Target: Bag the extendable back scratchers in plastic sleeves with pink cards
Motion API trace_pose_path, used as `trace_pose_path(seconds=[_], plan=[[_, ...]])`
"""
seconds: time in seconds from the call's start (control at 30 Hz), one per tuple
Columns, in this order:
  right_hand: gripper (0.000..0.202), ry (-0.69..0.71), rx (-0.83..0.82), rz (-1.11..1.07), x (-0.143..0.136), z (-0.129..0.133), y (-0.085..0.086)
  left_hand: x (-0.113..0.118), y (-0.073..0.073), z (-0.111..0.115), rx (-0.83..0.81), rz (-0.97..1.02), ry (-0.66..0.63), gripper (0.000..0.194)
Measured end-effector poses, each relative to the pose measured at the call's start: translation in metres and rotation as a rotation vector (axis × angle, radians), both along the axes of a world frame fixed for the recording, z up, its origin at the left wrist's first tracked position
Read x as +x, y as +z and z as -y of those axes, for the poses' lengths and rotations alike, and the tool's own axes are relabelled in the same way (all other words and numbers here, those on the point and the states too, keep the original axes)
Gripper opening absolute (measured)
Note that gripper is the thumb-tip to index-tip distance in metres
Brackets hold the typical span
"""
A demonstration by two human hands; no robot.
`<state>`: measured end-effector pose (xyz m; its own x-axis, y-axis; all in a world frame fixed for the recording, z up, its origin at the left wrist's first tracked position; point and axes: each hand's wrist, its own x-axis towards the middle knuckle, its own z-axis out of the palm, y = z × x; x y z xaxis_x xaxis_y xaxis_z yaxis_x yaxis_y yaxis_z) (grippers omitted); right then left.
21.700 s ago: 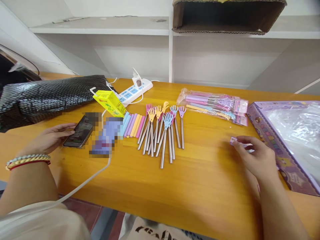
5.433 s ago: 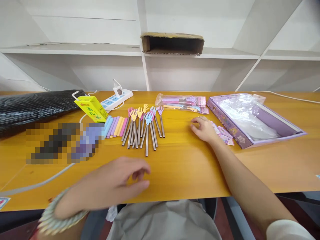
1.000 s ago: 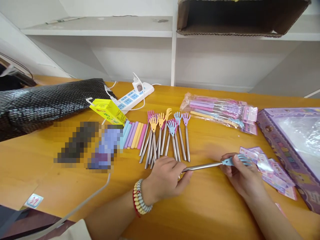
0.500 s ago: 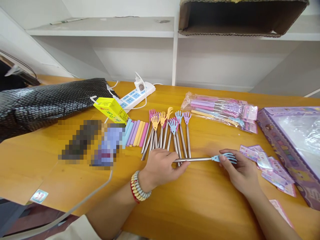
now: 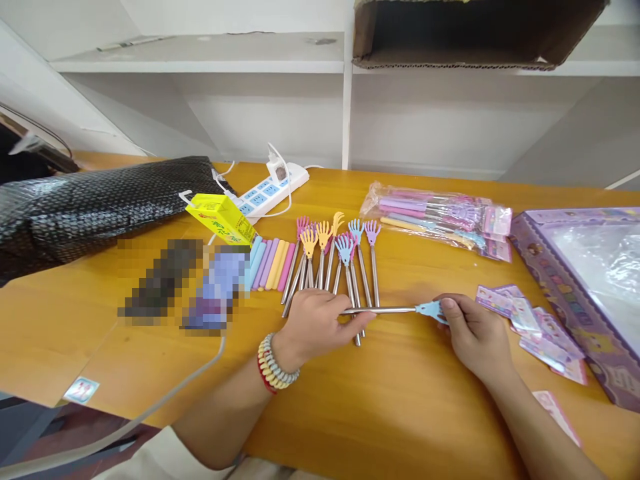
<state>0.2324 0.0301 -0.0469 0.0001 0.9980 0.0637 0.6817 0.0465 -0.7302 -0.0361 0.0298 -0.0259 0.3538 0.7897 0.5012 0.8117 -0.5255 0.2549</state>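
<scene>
A back scratcher (image 5: 387, 310) with a metal rod and a light blue hand-shaped head is held level between my two hands. My left hand (image 5: 315, 323), with coiled bands at its wrist, closes round the rod's left end. My right hand (image 5: 477, 337) pinches the blue head, its thumb on top and the prongs mostly covered. Just beyond lie several more back scratchers (image 5: 345, 250) with yellow, pink, blue and purple heads, their rods pointing toward me. To their left is a row of coloured handle tubes (image 5: 273, 265).
Bagged back scratchers (image 5: 435, 217) lie at the back right, near a purple display box (image 5: 565, 300). Printed cards (image 5: 530, 327) are spread beside my right hand. A yellow carton (image 5: 220, 217), a power strip (image 5: 270, 192) and a black bubble-wrapped bundle (image 5: 100, 200) stand at the left.
My right hand has closed further over the blue head, covering the prongs that showed before. Both hands and the back scratcher sit slightly higher in view.
</scene>
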Motion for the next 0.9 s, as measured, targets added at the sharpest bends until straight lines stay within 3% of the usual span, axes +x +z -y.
trace_pose_path(seconds=[0.6, 0.9], plan=[[0.036, 0.000, 0.100, 0.169, 0.004, -0.006, 0.007, -0.002, 0.009, -0.010, -0.062, -0.110, 0.029, 0.046], [0.038, -0.029, 0.151, 0.307, 0.010, -0.010, 0.004, -0.016, 0.016, -0.018, -0.080, -0.090, 0.095, 0.048]])
